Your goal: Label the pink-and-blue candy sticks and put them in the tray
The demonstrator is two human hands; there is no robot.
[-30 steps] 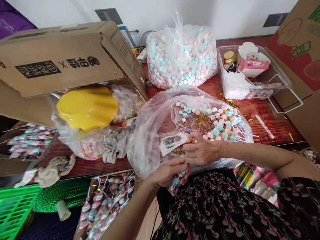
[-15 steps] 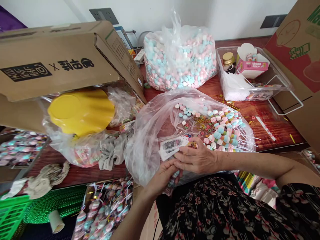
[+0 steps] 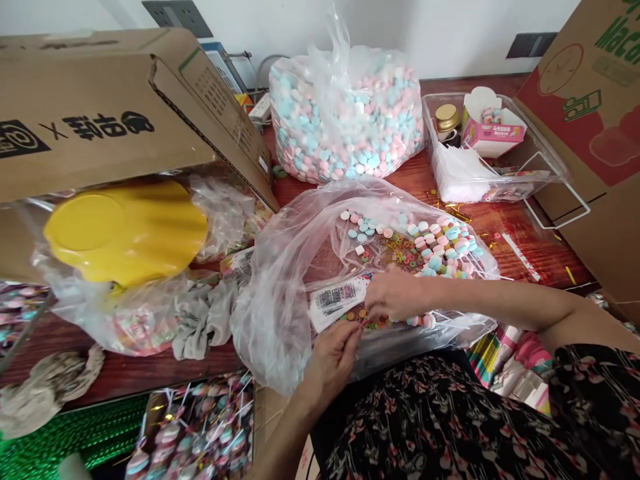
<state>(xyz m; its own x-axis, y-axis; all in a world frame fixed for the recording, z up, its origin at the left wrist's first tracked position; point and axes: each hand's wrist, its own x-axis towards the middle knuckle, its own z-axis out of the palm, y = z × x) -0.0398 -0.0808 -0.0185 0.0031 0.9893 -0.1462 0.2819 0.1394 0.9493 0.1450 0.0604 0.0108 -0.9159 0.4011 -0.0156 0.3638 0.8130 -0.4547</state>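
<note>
My left hand (image 3: 334, 357) is closed at the near edge of the clear plastic bag (image 3: 280, 287), thumb and forefinger pinched together. A tiny reddish bit shows at its fingertips; I cannot make out what it is. Just beyond, my right hand (image 3: 395, 295) reaches down with curled fingers over small ring-shaped gummies (image 3: 360, 313). Its fingertips are partly hidden, and so is anything in them. A white packet with printed labels (image 3: 336, 299) lies left of the right hand. Pink, white and blue marshmallow skewers (image 3: 445, 243) are piled to the right, their white sticks pointing right.
A large bag of marshmallows (image 3: 350, 127) stands at the back. Right of it is a clear plastic bin (image 3: 440, 173) with a jar and pink carton. A cardboard box (image 3: 100, 133) and yellow bowl (image 3: 130, 230) are at left. Wrapped candy sticks (image 3: 200, 427) fill a box below.
My hands have moved apart, and the wrapped candy between them is out of sight. The right hand has shifted over the gummies. The view has turned slightly right.
</note>
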